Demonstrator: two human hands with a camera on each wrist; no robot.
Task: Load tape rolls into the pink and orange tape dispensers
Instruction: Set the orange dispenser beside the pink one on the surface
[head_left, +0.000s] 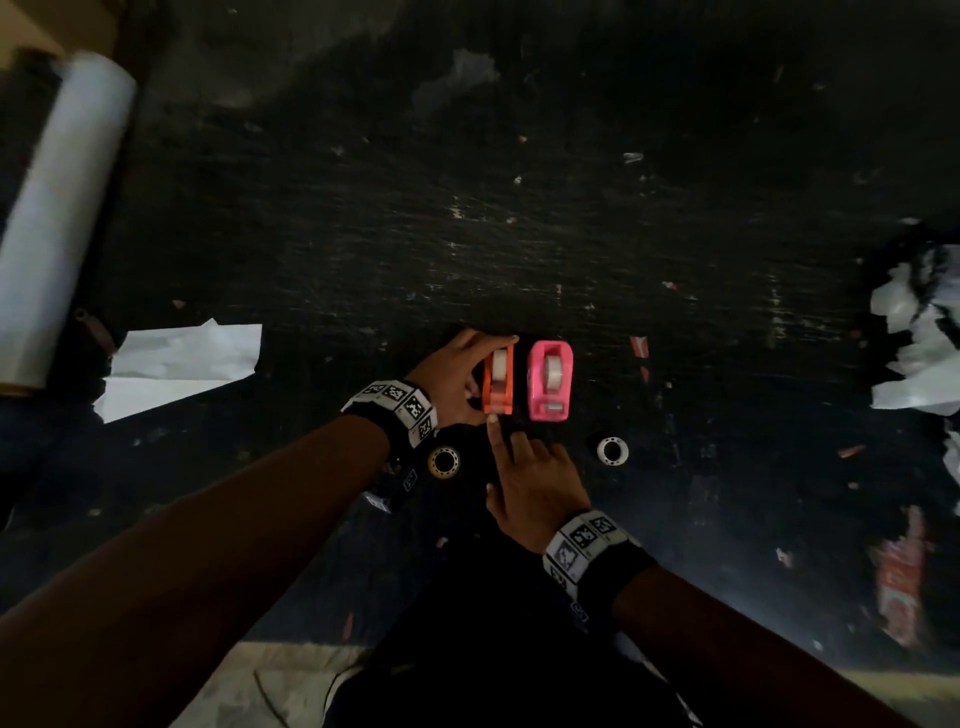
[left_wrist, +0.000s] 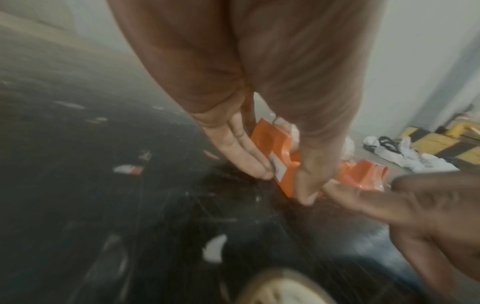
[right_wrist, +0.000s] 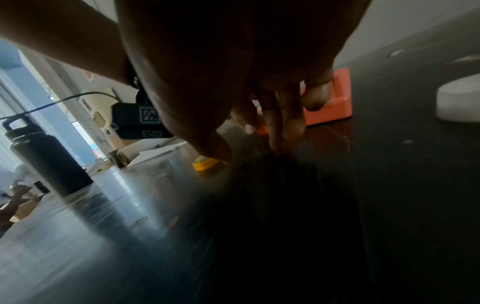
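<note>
Orange dispenser (head_left: 499, 383) steadied on dark table (head_left: 519, 234), roll loaded.
Left hand (head_left: 451, 375) clasps its left side; right hand (head_left: 530, 488), forefinger extended (others curled, empty), touches the near end, long axis running near-to-far.

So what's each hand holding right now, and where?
Left hand grips the orange dispenser by its sides. Right hand holds nothing; its forefinger touches the cutter end.
</note>
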